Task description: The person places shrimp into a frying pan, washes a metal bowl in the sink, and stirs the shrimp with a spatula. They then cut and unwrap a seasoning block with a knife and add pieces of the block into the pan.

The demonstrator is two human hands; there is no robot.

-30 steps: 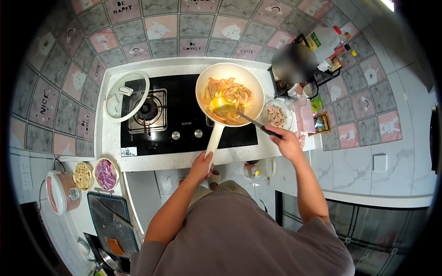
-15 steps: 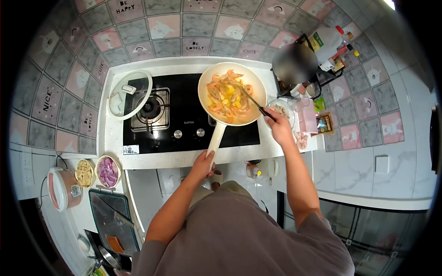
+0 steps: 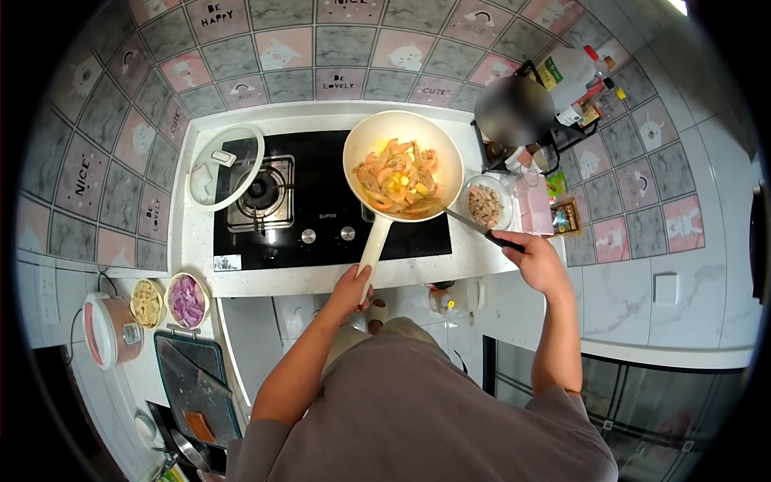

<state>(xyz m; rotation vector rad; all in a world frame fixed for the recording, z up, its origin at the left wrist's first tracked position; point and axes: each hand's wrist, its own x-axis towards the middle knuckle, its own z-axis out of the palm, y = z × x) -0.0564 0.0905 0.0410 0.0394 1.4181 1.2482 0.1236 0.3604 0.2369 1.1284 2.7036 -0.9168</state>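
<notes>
A cream frying pan (image 3: 363, 138) stands over the right side of the black gas stove (image 3: 321, 181), and its handle points toward me. Inside lie orange-pink shrimp (image 3: 396, 173) mixed with yellow pieces. My left hand (image 3: 351, 290) is wrapped round the pan's handle. In my right hand (image 3: 536, 259) is the black grip of a spatula (image 3: 474, 225); its working end reaches the pan's lower right side and is partly hidden at the food. Just beyond the spatula, a plate (image 3: 507, 210) holds pale, pinkish chopped pieces (image 3: 484, 206).
A glass lid (image 3: 227, 167) rests at the stove's left. Bowls of purple onion (image 3: 187, 301) and pale slices (image 3: 146, 303) stand on the left counter, near a cutting board (image 3: 193, 386) with a knife (image 3: 202, 368). A pink container (image 3: 534, 205) and a rack of bottles (image 3: 574, 72) are at right.
My right hand has moved right and toward me, drawing the spatula from the pan's middle to its lower right edge. The shrimp have shifted in the pan; my left hand keeps its hold.
</notes>
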